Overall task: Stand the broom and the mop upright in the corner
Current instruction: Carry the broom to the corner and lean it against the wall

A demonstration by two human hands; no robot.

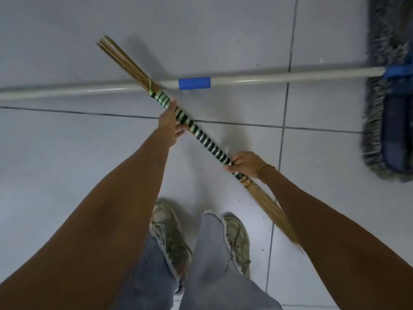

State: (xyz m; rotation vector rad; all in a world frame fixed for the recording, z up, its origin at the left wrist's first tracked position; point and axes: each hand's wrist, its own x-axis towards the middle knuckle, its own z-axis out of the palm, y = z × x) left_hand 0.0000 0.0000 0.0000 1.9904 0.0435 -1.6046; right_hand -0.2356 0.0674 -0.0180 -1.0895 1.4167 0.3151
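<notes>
Nearest us, our right hand (247,164) grips the broom (202,134) by the low end of its striped wrapping. Farther out, our left hand (171,121) closes loosely round the upper wrapping. Beyond, the mop (257,79) lies flat across the tiled floor (67,153).

Glossy mop pole (257,78), straw-like broom (201,133), perhaps taped.
</notes>
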